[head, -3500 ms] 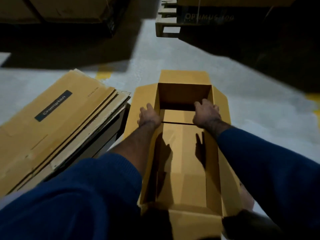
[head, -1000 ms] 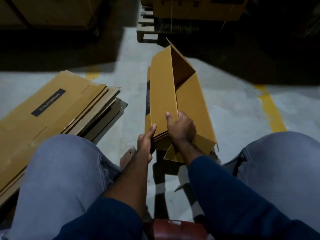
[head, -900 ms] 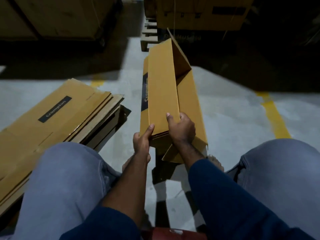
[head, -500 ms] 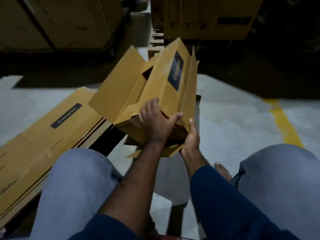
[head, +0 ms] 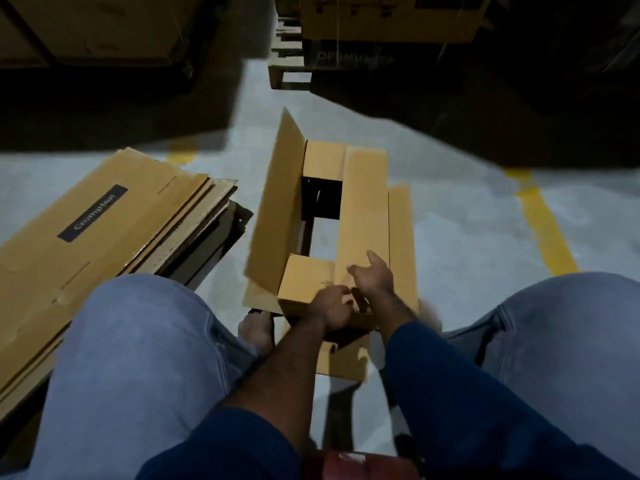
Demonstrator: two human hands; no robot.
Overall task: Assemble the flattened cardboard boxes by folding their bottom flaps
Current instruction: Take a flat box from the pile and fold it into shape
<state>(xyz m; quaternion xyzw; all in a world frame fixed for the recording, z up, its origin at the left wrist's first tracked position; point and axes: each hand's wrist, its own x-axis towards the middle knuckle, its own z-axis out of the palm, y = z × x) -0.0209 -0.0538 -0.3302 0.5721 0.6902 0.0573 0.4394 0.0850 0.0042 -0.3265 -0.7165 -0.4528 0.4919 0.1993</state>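
1. Long tan cardboard box (head: 401,244) lies on the grey concrete floor (head: 467,244) btwn the person's knees, flap end facing up, inside partly dark
2. L long flap (head: 277,209) stands upright; R long flap (head: 363,209) is folded in over the opening; near short flap (head: 304,282) & far short flap (head: 323,161) are folded in too
3. L hand (head: 332,306) at the box's near end, fingers curled, grip clamped on the cardboard edge by the near short flap; blurred, so exact hold unclear
4. R hand (head: 374,282) just beside it, grip apart, fingers spread, resting on the R long flap
5. Stack of flattened tan boxes (head: 104,244) w/ dark "Crompton" label lies on the floor to the L, near but not touching
6. Light blue jeans (head: 138,358) on both knees either side; bare foot (head: 256,329) just L of the near end
7. Yellow floor line (head: 547,230) to the R; wooden pallet (head: 287,76) w/ large cartons (head: 388,19) at the far end, in shadow
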